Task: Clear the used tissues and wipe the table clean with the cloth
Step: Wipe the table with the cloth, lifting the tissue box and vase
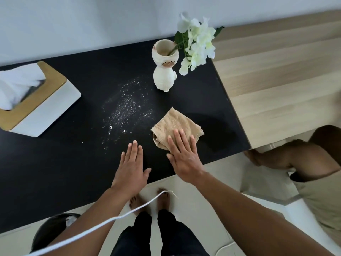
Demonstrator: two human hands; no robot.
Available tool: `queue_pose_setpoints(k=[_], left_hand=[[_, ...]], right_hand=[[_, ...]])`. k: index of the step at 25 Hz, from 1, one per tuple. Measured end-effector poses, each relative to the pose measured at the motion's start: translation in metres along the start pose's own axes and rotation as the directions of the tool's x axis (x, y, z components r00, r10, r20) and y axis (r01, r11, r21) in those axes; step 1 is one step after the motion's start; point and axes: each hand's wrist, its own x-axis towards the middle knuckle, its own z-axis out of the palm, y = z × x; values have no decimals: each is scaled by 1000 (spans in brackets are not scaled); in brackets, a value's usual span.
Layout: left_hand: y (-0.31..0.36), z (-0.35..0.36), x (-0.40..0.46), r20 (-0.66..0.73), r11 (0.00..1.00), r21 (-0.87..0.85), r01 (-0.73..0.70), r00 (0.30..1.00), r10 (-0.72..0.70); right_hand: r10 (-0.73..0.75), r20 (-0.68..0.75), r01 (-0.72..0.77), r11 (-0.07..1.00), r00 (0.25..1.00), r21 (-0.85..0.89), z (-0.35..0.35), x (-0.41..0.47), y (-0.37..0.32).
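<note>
A folded beige cloth point(175, 124) lies on the black table point(73, 163) near its front right. My right hand point(182, 156) rests flat on the cloth's near end, fingers straight and together. My left hand point(132, 167) lies flat on the bare table just left of it, palm down, holding nothing. White crumbs or powder point(127, 109) are scattered over the table's middle, left of the cloth. No loose used tissue shows on the table.
A white tissue box point(46, 111) with a wooden lid stands at the left. A cat-shaped vase point(165, 65) with white flowers point(197, 43) stands at the back. A black bin point(53, 230) sits on the floor at the lower left. Another person's arm point(287, 157) shows at the right.
</note>
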Motion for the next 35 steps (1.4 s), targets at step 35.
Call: queue_pose_setpoints(k=[35], left_hand=[[-147,-7,-61,-128,869,-138,475,862,-491]], right_hand=[[438,-211,-444,896,874,22,20,33,-46]])
